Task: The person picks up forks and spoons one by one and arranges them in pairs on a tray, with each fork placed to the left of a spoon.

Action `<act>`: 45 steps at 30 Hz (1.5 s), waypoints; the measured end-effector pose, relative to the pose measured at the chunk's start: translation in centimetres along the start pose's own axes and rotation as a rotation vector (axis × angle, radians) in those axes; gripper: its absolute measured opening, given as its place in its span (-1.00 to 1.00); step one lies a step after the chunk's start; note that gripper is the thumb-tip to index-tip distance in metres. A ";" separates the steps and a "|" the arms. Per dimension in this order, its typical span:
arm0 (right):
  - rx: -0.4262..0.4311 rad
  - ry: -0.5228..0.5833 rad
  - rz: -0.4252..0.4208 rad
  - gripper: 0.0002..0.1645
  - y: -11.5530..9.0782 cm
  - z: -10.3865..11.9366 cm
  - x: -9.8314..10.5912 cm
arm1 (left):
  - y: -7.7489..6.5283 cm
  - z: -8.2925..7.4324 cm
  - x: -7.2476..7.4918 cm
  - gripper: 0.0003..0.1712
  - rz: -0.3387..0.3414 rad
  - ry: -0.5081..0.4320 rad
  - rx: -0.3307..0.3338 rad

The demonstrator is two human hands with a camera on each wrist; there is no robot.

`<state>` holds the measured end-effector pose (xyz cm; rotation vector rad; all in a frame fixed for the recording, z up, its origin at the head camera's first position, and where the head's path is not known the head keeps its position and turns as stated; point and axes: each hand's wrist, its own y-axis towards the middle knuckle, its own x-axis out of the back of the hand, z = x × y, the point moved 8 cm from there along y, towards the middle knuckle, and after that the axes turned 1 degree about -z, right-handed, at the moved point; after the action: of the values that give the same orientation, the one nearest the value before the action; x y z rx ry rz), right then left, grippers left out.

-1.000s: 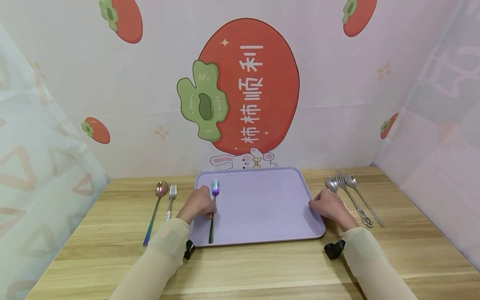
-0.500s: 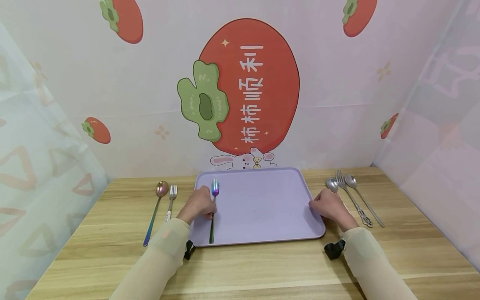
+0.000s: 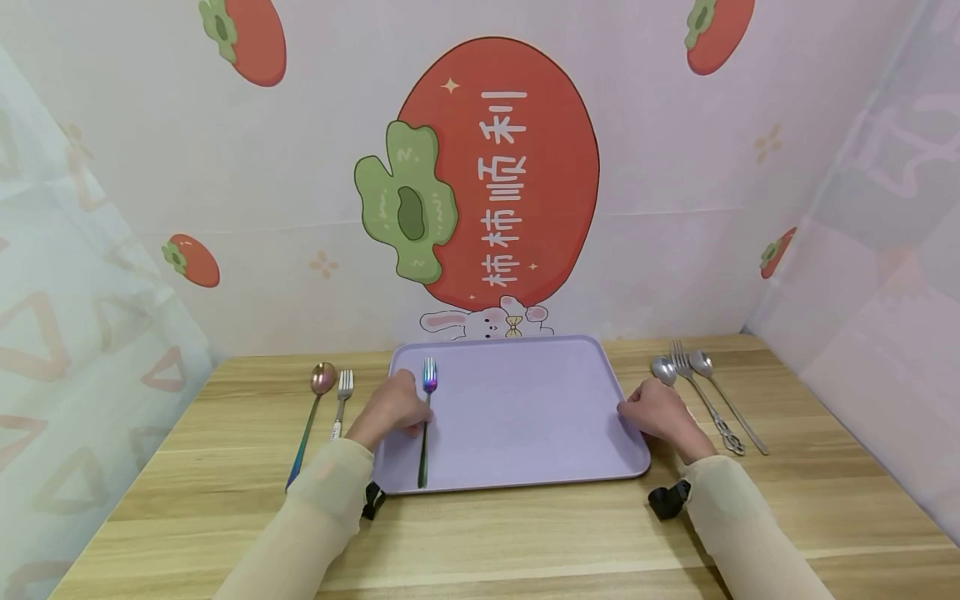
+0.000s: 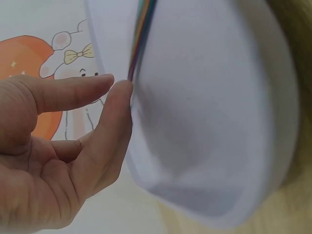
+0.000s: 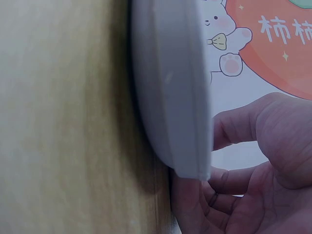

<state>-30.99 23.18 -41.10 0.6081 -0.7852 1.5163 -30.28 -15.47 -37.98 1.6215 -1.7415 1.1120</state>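
Observation:
On the lilac tray lies a fork with rainbow-coloured tines and a dark handle, near the tray's left side. My left hand is over that side, with its fingertips right at the fork's handle. In the left wrist view the left thumb and forefinger stand slightly apart, and the fork's handle runs past the forefinger's tip. At the tray's right edge, my right hand pinches the rim. Its thumb is on the inner side and its fingers reach below the rim in the right wrist view.
Left of the tray, a rainbow-handled spoon and a fork with a white patterned handle lie on the wooden table. To the right lie a spoon, an ornate fork and a long spoon. A printed cloth hangs behind.
My left hand has shifted slightly left, its fingers loosening at the fork's handle. The fork, the tray and my right hand stay in place.

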 end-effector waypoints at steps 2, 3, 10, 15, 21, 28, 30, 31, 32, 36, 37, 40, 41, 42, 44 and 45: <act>-0.002 -0.001 0.000 -0.55 0.0 0.0 0.0 | -0.2 -0.2 0.4 -0.53 -0.014 0.017 -0.015; -0.003 0.000 0.000 -0.55 0.0 0.0 0.0 | -0.3 -0.4 0.7 -0.53 -0.023 0.026 -0.028; -0.008 0.010 0.003 -0.55 0.0 -0.1 0.0 | -1.0 -1.6 2.2 -0.71 -0.081 0.080 -0.106; -0.009 0.006 0.002 -0.55 -0.1 -0.1 0.0 | -1.6 -2.7 3.4 -0.60 -0.150 0.106 -0.178; -0.007 0.004 0.002 -0.57 -0.1 0.0 0.2 | -2.4 -3.5 4.5 -0.78 -0.206 0.111 -0.212; 0.000 0.005 0.001 -0.56 0.0 0.2 0.3 | -3.0 -4.5 5.3 -0.86 -0.258 0.096 -0.295; 0.005 0.002 0.000 -0.56 0.0 0.3 0.3 | -3.2 -4.6 5.4 -0.85 -0.275 0.099 -0.316; 0.007 0.001 0.000 -0.56 0.0 0.3 0.3 | -3.3 -4.7 5.5 -0.83 -0.282 0.101 -0.327; 0.009 0.000 -0.001 -0.56 0.0 0.3 0.3 | -3.4 -4.7 5.6 -0.81 -0.286 0.099 -0.332; 0.011 -0.001 -0.001 -0.55 0.1 0.3 0.2 | -3.8 -4.8 6.1 -0.75 -0.311 0.092 -0.362; 0.011 0.000 -0.001 -0.56 0.1 0.3 0.2 | -3.9 -4.8 6.2 -0.74 -0.316 0.090 -0.369; 0.009 0.002 -0.002 -0.56 0.0 0.2 0.2 | -4.2 -4.9 6.5 -0.73 -0.337 0.085 -0.390; 0.008 0.003 -0.002 -0.56 0.0 0.2 0.1 | -4.3 -4.8 6.6 -0.73 -0.343 0.083 -0.396; 0.007 0.004 -0.002 -0.56 0.0 0.2 0.1 | -4.4 -4.8 6.7 -0.73 -0.351 0.082 -0.399; 0.002 0.004 0.001 -0.56 -0.1 0.1 0.0 | -4.5 -4.6 6.8 -0.74 -0.364 0.080 -0.405; 0.000 0.003 0.003 -0.56 -0.1 0.0 0.0 | -4.6 -4.6 7.0 -0.75 -0.371 0.079 -0.408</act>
<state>-30.86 23.14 -41.07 0.6051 -0.7837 1.5197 -27.68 -15.35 -28.86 1.5327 -1.4241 0.5923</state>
